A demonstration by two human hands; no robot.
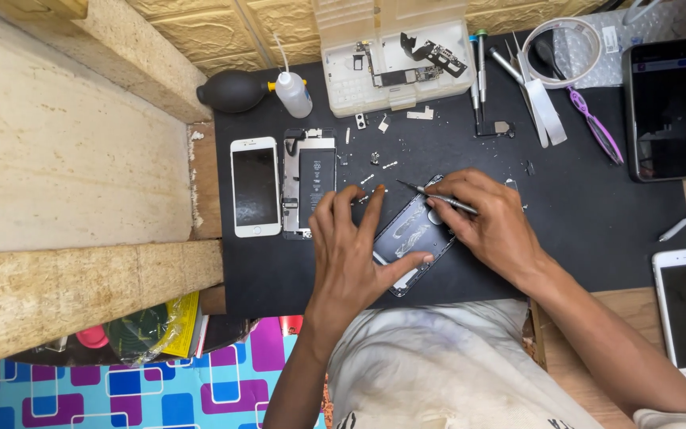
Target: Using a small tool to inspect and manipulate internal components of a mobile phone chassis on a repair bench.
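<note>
left grip (352, 256): your fingers spread, thumb pressing one dark phone shell (408, 238)
right grip (492, 226): pinching one metal tool (438, 197), tip over the shell

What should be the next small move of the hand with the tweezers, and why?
Probably lower the tweezers in the right hand onto the dark phone housing: their tip hovers by its upper edge, while the left hand steadies the housing on the black mat.

Loose screws (375, 176) ahead – bare mat (581, 222) right.
</note>
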